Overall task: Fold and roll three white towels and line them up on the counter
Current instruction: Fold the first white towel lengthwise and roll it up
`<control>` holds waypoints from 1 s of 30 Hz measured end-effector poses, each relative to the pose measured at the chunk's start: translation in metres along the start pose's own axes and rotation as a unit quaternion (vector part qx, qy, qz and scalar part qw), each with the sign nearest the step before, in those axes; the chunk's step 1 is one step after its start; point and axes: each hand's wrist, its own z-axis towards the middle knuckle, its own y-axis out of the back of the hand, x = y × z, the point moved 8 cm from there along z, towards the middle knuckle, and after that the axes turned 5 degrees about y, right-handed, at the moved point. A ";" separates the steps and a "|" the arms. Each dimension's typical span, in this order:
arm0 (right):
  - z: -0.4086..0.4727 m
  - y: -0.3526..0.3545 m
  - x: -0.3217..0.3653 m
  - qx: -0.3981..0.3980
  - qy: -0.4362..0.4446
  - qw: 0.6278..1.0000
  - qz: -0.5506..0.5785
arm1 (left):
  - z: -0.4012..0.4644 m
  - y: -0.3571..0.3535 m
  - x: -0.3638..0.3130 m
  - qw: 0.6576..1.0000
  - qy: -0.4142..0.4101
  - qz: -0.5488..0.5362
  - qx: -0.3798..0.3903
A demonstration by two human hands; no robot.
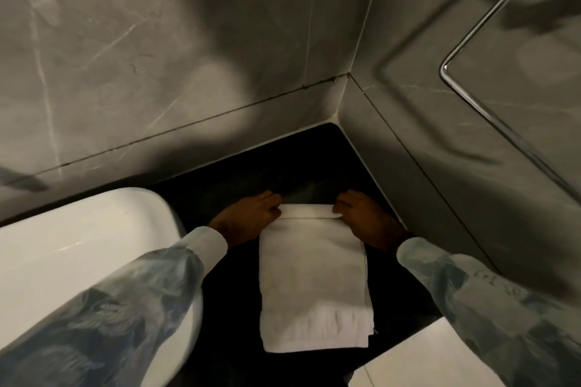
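One white towel (314,280), folded into a long strip, lies on the black counter (232,308) and runs from the far side toward me. Its far end is curled into a small roll. My left hand (248,218) grips the left end of that roll and my right hand (361,217) grips the right end. Both wear pale patterned sleeves. No other towel is in view.
A white basin (78,248) stands on the counter just left of my left arm. Grey marble walls (188,56) close the corner behind and to the right. A chrome rail (490,113) hangs on the right wall. Pale floor tile (440,361) shows below the counter's edge.
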 end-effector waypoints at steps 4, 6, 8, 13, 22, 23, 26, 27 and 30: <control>-0.003 0.009 -0.012 0.042 -0.119 0.983 0.134 | 0.009 0.000 0.018 0.990 0.112 -0.067 0.052; -0.003 0.010 -0.022 0.061 -0.177 0.968 0.169 | 0.018 -0.002 0.023 0.983 0.159 -0.085 0.042; 0.010 0.009 -0.029 0.076 -0.212 0.959 0.170 | 0.025 -0.005 0.035 0.979 0.173 -0.099 0.030; 0.000 0.007 -0.030 0.089 -0.247 0.955 0.136 | 0.019 -0.015 0.030 0.968 0.227 -0.099 0.051; -0.027 -0.007 0.029 0.078 -0.112 0.990 -0.025 | -0.026 -0.019 -0.026 0.974 0.209 -0.025 -0.081; -0.028 -0.001 0.032 0.080 -0.122 0.989 -0.013 | -0.029 -0.020 -0.027 0.975 0.208 -0.029 -0.077; -0.033 0.012 0.017 0.073 -0.221 0.969 0.084 | -0.030 -0.016 -0.024 0.975 0.206 -0.060 -0.062; -0.035 0.015 0.012 0.071 -0.239 0.963 0.106 | -0.030 -0.016 -0.021 0.974 0.208 -0.071 -0.052; -0.030 0.022 0.005 0.068 -0.254 0.955 0.135 | -0.028 -0.019 -0.011 0.960 0.256 -0.108 -0.020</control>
